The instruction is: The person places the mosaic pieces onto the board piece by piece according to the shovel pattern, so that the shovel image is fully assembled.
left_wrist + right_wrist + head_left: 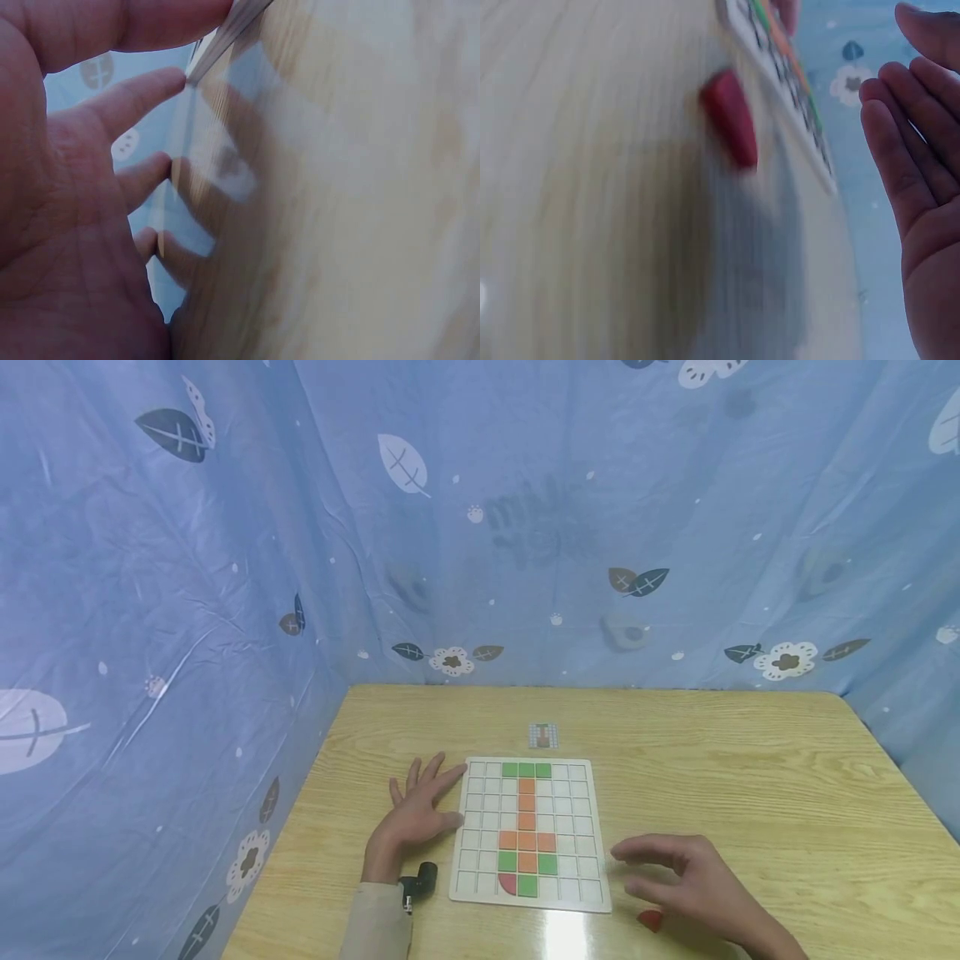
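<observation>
A white grid board (pixel 483 810) lies on the table, with green, orange and red tiles forming a figure down its middle columns. One red quarter-round tile (pixel 507 883) sits in the bottom row, left of a green tile (pixel 527 886). My left hand (pixel 420 810) rests at the board's left edge, fingers spread, thumb and index tips right at the rim. To the right of the board hovers my right hand (pixel 690 881), fingers slightly bent with nothing between them. A loose red quarter-round piece (pixel 650 920) lies on the table beneath it, also seen as a blurred red piece (pixel 731 120) in the right wrist view.
Behind the board lies a small card (pixel 543 735) printed with a similar grid figure. A black wrist camera (pixel 422 881) is strapped at the left wrist. Blue patterned curtains (pixel 540 527) hang along the back and sides of the wooden table (pixel 712 760).
</observation>
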`<state>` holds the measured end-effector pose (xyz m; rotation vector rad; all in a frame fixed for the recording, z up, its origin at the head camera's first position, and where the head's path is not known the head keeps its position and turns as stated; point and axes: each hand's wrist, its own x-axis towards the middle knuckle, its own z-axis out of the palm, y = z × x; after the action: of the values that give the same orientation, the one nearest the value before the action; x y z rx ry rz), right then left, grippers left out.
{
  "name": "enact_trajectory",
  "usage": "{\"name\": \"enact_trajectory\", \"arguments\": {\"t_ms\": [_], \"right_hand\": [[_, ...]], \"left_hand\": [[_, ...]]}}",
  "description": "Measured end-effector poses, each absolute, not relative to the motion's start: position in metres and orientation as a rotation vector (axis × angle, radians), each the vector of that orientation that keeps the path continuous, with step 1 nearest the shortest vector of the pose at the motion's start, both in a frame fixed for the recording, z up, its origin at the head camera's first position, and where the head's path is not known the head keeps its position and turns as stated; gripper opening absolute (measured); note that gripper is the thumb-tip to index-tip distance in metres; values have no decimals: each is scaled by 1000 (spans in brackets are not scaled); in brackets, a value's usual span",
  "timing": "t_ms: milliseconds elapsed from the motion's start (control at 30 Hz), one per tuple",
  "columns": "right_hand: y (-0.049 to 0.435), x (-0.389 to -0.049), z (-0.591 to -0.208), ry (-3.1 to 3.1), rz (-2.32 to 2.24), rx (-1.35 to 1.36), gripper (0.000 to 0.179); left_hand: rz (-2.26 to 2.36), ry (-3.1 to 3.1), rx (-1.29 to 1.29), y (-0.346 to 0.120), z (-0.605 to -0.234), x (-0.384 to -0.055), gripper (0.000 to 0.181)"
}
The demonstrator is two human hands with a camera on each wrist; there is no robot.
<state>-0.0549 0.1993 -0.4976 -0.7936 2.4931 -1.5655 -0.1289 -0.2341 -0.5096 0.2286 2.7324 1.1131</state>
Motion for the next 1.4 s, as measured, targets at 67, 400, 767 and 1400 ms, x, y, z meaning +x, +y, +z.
{"name": "enact_trajectory", "arguments": {"t_ms": [67, 400, 767, 1400], "right_hand": [[209, -53, -500, 2530, -1535, -803, 30], [229, -41, -517, 2550, -1392, -952, 31], [233, -41, -524, 2281, -1411, -1038, 36], [214, -45, -529, 2740, -1255, -1189, 36]], "left_hand": [[1111, 2733, 231, -234, -509, -129, 89], [1094, 2737, 227, -234, -510, -129, 88], [1076, 2745, 214, -233, -509, -130, 88], [1073, 2752, 238, -234, -512, -130, 90]]}}
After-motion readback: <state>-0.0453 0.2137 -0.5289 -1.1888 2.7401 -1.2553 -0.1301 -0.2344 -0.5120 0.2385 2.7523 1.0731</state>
